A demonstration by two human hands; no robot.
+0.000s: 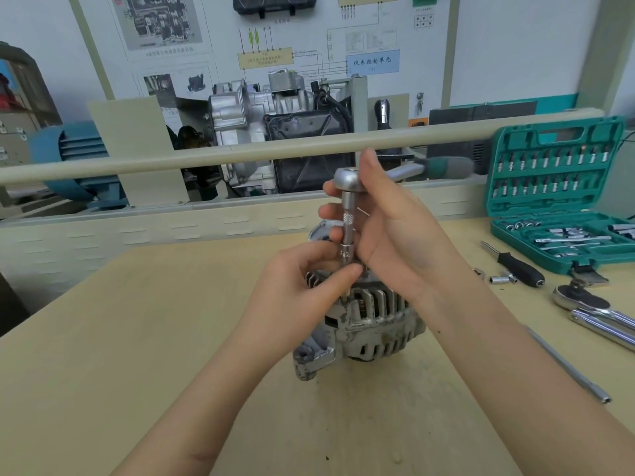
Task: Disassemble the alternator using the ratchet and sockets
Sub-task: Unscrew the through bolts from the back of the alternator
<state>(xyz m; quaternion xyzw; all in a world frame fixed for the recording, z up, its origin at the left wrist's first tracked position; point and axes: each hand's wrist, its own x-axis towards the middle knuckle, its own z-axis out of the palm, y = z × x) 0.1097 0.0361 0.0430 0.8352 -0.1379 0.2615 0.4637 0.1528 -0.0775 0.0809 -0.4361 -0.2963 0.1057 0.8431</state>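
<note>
Alternator, a grey ribbed cast-metal housing, stands mid-table; the left hand pinches the socket end, the right hand grips the chrome ratchet and extension. Unclamped, it could tip or the socket slip off the bolt

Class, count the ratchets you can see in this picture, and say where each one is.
2. One ratchet stands upright over the alternator, held in both hands; a second ratchet lies on the table by the green case. The case may hide more.
</note>
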